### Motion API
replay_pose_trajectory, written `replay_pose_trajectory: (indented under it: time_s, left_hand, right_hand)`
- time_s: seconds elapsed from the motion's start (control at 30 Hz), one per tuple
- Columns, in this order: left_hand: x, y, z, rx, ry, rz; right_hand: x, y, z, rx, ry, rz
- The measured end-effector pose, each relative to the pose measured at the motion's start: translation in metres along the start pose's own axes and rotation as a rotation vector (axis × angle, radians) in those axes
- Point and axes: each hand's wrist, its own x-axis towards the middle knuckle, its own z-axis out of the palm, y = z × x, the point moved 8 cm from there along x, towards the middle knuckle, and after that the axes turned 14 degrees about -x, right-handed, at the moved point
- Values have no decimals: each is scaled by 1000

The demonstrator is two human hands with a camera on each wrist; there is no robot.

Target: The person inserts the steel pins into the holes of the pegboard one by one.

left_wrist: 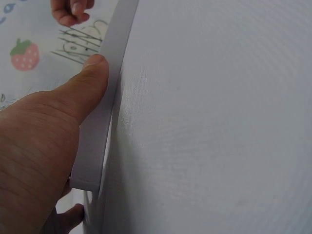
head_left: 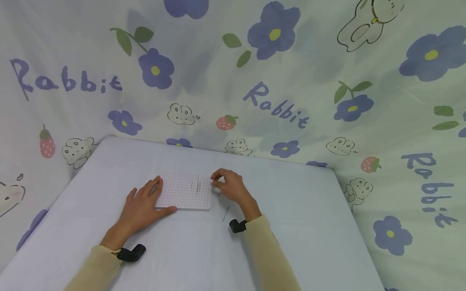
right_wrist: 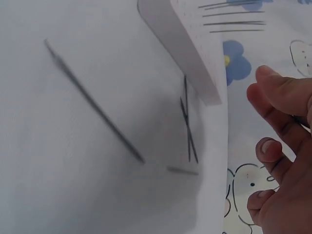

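Note:
A white board (head_left: 183, 196) with a grid of small reddish dots lies flat on the table. Several thin dark pins (head_left: 198, 186) stand upright from its right part. My left hand (head_left: 142, 206) rests at the board's left end, fingers stretched along that side. Its thumb (left_wrist: 95, 73) presses along the front edge. Just beyond the board's right edge is my right hand (head_left: 231, 186), its thumb and index fingertips (right_wrist: 265, 73) close together. I cannot tell whether a pin is between them. Loose pins (right_wrist: 189, 126) lie near the board's corner, below the right hand.
A longer-looking loose pin (head_left: 226, 213) lies apart, nearer my right wrist. Beside the board's right edge, partly hidden under the right hand, is a small pale thing (head_left: 216, 190). A patterned cloth (head_left: 204, 76) hangs behind the white-covered table (head_left: 298, 210).

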Motion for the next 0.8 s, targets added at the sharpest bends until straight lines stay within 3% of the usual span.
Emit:
replay_pose_trajectory:
  time_s: [0.23, 0.43, 0.6, 0.8]
  left_hand:
    - [1, -1, 2, 1, 7, 10]
    - [1, -1, 0, -4, 13, 3]
    - [0, -3, 0, -2, 15, 5]
    - [0, -6, 3, -4, 9, 1]
  right_hand:
    - [-8, 20, 7, -81, -52, 46]
    - [-8, 29, 6, -108, -28, 46]
    - [-3, 30, 7, -107, -25, 33]
    - [9, 25, 12, -190, -70, -4]
